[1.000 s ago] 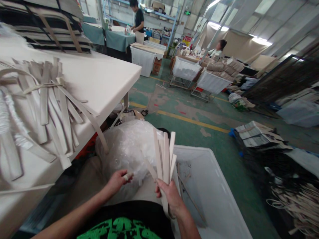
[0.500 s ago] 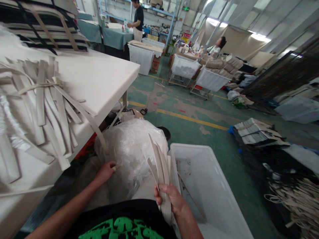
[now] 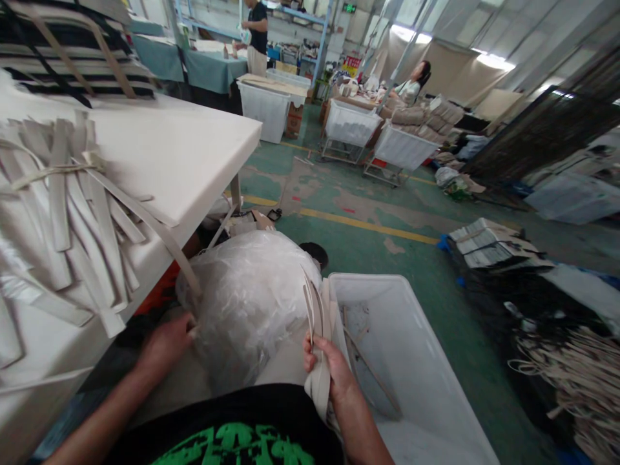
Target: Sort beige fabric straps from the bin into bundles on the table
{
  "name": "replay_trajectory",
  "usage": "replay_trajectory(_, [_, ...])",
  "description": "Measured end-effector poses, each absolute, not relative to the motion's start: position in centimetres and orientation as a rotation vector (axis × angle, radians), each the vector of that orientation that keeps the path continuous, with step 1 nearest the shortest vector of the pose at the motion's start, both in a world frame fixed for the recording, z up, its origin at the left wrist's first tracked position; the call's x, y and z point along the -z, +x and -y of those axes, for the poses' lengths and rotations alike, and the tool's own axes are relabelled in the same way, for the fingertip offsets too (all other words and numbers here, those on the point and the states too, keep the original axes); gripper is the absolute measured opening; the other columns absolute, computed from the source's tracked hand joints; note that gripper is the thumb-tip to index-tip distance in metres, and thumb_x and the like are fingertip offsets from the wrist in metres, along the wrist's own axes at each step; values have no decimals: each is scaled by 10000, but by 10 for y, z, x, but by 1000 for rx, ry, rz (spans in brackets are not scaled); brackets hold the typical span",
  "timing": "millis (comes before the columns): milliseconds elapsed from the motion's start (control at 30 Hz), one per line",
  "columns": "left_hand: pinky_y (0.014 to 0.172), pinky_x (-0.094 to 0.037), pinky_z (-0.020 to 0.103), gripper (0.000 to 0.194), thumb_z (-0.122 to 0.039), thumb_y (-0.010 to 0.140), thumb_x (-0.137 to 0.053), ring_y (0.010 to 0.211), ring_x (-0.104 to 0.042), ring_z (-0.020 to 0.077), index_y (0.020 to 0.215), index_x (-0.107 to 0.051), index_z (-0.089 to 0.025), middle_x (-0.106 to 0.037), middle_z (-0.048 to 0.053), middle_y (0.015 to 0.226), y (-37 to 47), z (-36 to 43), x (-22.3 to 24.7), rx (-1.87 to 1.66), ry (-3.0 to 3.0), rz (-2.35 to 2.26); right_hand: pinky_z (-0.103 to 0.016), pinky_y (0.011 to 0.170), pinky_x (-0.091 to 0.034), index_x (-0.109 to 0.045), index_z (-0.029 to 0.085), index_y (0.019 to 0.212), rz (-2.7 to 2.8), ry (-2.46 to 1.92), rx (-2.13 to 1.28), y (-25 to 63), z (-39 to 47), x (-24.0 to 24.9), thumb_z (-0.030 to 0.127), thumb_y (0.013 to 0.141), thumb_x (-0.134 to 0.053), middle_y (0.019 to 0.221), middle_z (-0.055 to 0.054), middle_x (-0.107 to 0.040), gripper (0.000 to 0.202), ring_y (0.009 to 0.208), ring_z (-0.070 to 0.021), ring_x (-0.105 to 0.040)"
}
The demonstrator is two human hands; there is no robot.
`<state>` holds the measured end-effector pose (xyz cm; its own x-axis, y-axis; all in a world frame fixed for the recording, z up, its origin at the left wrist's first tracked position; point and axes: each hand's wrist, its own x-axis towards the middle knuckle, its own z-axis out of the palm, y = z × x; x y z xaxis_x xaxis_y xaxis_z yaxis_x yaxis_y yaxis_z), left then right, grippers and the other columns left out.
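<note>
My right hand (image 3: 329,365) is closed around several beige fabric strips (image 3: 317,310), their loose ends pointing up and a looped end hanging below the fist. My left hand (image 3: 167,342) is at the left side of a clear plastic bag (image 3: 247,290), its fingers pinched together. A small pale bit shows at the fingertips, too blurred to name. Just above that hand, one long strip (image 3: 167,242) droops off the table edge from a tied bundle of strips (image 3: 61,187). To the right of my right hand stands a white plastic bin (image 3: 411,336) with a thin stick inside.
The white table (image 3: 194,139) fills the left, with strapped dark-and-light stacks (image 3: 77,51) on its far part. Wheeled bins (image 3: 351,123) stand across the green floor. Two people work in the background. At right lie a strapped pale stack (image 3: 489,242) and a heap of cords (image 3: 576,381).
My left hand has moved left and slightly down, away from the middle of the plastic bag. The strips in my right hand are gathered closer together. The whole view has shifted a little.
</note>
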<state>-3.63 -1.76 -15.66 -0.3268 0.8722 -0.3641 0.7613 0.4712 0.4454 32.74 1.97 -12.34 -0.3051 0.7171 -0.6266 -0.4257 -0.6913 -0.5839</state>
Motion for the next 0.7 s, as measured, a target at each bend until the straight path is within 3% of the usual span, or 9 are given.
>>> replay_trajectory(133, [688, -395, 309, 163, -395, 861, -600, 765, -650, 265, 803, -647, -250, -704, 56, 799, 25, -2, 151, -314, 1654, -1914, -187, 454, -423, -663, 154, 790, 407, -1174, -2049, 327, -13, 125, 405, 600, -831, 662, 9, -625, 357, 459, -68, -491])
replay_trajectory(233, [858, -427, 349, 195, -233, 708, -754, 1003, -646, 327, 897, -706, -244, -719, 119, 1051, 67, -19, 167, -450, 1719, -1713, -194, 445, -423, -677, 138, 784, 448, -1193, -2032, 323, -10, 124, 420, 603, -826, 671, -14, -645, 366, 461, -77, -499])
replay_trajectory(333, [833, -436, 367, 119, -108, 654, -720, 895, -666, 336, 653, -680, -219, -725, 121, 847, 86, -29, 182, -410, 1716, -1661, -190, 440, -422, -687, 130, 773, 497, -1226, -2037, 323, -8, 123, 451, 601, -823, 667, -24, -657, 388, 454, -78, -505])
replay_trajectory(433, [744, -434, 340, 176, -181, 756, -653, 758, -665, 293, 584, -649, -219, -695, 84, 692, 79, -27, 177, -379, 1690, -1630, -187, 427, -420, -692, 127, 770, 516, -1208, -2048, 327, -6, 125, 468, 605, -821, 667, -22, -659, 400, 444, -77, -515])
replay_trajectory(567, [669, -425, 288, 185, -295, 884, -550, 732, -670, 235, 777, -685, -229, -724, 36, 752, 53, -14, 159, -396, 1632, -1626, -184, 436, -435, -687, 132, 775, 444, -1180, -2068, 328, -8, 128, 424, 603, -829, 678, -13, -654, 367, 453, -69, -502])
replay_trajectory(667, [809, -460, 316, 183, -295, 856, -615, 915, -683, 262, 993, -705, -214, -751, 76, 969, 46, -10, 162, -374, 1677, -1665, -182, 445, -448, -687, 124, 782, 421, -1179, -2078, 321, -15, 129, 403, 595, -837, 682, -17, -659, 367, 464, -70, -514])
replay_trajectory(700, [896, -449, 340, 277, -268, 805, -677, 1028, -661, 287, 1072, -700, -202, -736, 106, 1087, 49, -10, 167, -352, 1717, -1664, -182, 442, -448, -687, 121, 777, 428, -1180, -2078, 318, -16, 129, 399, 593, -839, 677, -19, -659, 366, 463, -73, -518])
